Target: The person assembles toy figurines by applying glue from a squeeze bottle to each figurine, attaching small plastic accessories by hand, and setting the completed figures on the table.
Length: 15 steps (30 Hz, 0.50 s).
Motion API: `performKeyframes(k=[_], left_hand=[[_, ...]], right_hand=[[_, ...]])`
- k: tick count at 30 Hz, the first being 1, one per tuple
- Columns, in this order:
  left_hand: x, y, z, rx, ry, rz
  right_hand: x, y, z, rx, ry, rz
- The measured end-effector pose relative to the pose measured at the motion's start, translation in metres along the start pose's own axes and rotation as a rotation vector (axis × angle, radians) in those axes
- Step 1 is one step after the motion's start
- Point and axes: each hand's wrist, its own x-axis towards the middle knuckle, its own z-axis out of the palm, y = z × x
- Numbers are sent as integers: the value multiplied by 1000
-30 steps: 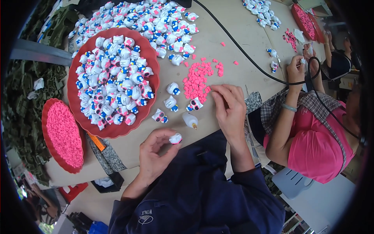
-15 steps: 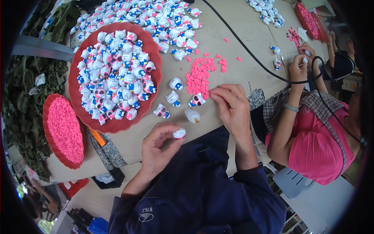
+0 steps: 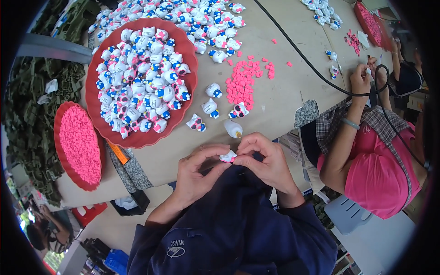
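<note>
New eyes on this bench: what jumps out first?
Probably the big red scalloped bowl left of centre, piled with small white figurines, with more heaped behind it. Next, the bright pink: loose bits on the table right of the bowl, and a co-worker's shirt at far right. Lower centre, the left hand holds a white-and-pink piece, the right hand's fingertips at it.

navy jacket (image 3: 229, 224): white lettering (image 3: 176, 243), oval emblem (image 3: 176, 252) | white figurines (image 3: 138, 87): dark print, too small to read
</note>
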Motion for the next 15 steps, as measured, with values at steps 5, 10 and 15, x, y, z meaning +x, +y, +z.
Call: performKeyframes(k=[5, 10, 15], left_hand=[[2, 0, 1, -10, -11, 45], [5, 1, 1, 106, 73, 77], [7, 3, 3, 306, 99, 263]], right_hand=[[-1, 5, 1, 185, 6, 86], [3, 0, 10, -316, 175, -364], [1, 3, 18, -353, 241, -372]])
